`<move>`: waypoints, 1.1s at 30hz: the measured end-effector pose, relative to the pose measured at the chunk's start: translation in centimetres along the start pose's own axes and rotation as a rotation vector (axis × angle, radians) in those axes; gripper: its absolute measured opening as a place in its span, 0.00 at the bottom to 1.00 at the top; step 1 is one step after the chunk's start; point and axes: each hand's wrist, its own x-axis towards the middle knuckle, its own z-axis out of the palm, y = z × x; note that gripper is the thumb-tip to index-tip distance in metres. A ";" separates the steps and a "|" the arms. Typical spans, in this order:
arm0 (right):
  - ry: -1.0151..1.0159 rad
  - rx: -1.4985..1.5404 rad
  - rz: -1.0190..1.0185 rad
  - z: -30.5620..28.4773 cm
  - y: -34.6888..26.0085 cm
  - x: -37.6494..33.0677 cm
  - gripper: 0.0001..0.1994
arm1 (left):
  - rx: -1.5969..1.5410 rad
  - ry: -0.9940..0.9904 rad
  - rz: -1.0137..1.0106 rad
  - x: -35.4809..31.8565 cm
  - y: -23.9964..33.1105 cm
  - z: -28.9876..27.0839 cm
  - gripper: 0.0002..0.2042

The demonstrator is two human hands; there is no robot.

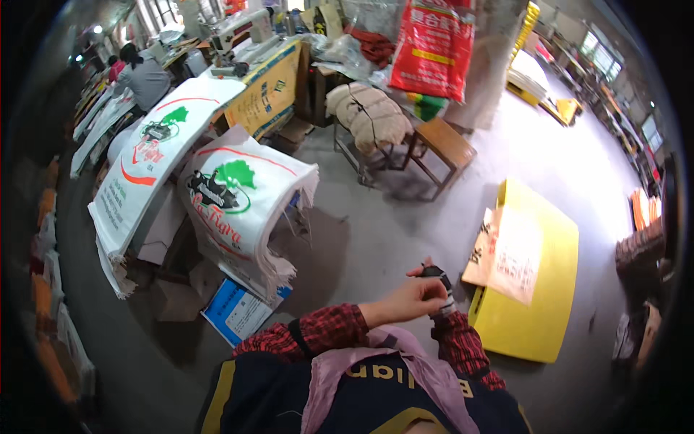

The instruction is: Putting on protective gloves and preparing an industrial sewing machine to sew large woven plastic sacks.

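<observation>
In front of my body my two hands meet. My left hand [406, 299] reaches across from the left, its fingers bent and closed at the black-and-white wrist strap [442, 295] on my right arm. My right hand [425, 269] points away from me, a black band around it. Its thumb and a fingertip show apart with nothing visible in them; the other fingers are hard to see. Both forearms wear red-and-black checked sleeves. Nearest to my right hand lies a yellow slab-like platform [538, 318], with printed tan sacks [515, 264] on top.
White printed sacks [235, 195] drape over a stand at the left, with another stack [155, 155] beyond. A blue package [242, 309] lies below. Ahead are a wooden stool [446, 145], a tied bundle [367, 119] and a sewing machine [242, 36]. A person [146, 76] sits far left.
</observation>
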 end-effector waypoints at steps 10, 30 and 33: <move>0.038 -1.250 0.103 11.5 -12.4 26.5 0.17 | -0.796 0.735 0.329 11.6 9.1 -38.6 0.19; -0.443 -1.245 0.274 22.1 -13.9 88.8 0.10 | -0.782 1.888 0.205 -1.5 1.5 -70.4 0.14; -0.647 -1.520 0.057 23.4 -15.9 95.8 0.09 | -0.599 1.815 0.021 4.3 6.9 -78.0 0.12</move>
